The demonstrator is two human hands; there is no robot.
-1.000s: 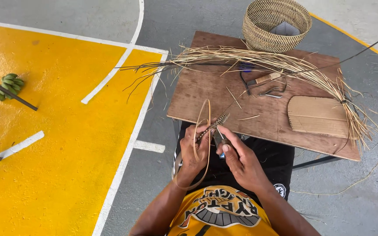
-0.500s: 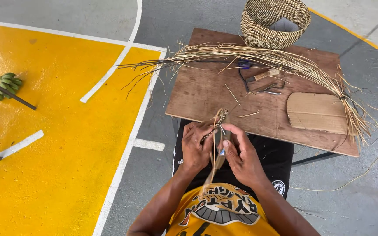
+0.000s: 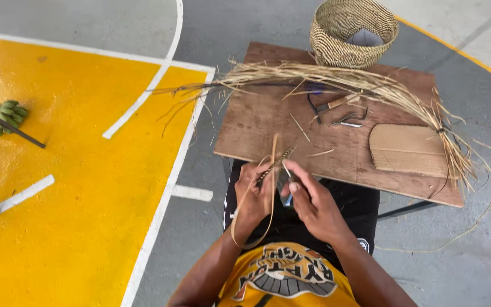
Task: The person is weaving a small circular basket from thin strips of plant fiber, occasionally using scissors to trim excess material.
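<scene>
My left hand (image 3: pixel 252 196) is closed on a thin twisted straw cord (image 3: pixel 274 162) just in front of my lap, at the near edge of a wooden board (image 3: pixel 268 122). A loose pale straw strip (image 3: pixel 272 187) loops down from that hand. My right hand (image 3: pixel 309 196) sits right beside it, fingers pinched on the same cord and straw, with a small metal tool (image 3: pixel 287 196) partly hidden under the fingers. A long bundle of dry straw (image 3: pixel 359 85) lies across the board's far side.
A woven basket (image 3: pixel 352 31) stands at the board's far edge. Metal tools (image 3: pixel 342 111) and a flat cardboard piece (image 3: pixel 407 150) lie on the board. The floor is grey with a yellow painted area; a bunch of green bananas (image 3: pixel 9 115) and a dark rod (image 3: pixel 8 126) lie at far left.
Both hands stay together over the lap working the straw; the loose strip has swung from standing up to looping down beside my left wrist. The view has shifted slightly.
</scene>
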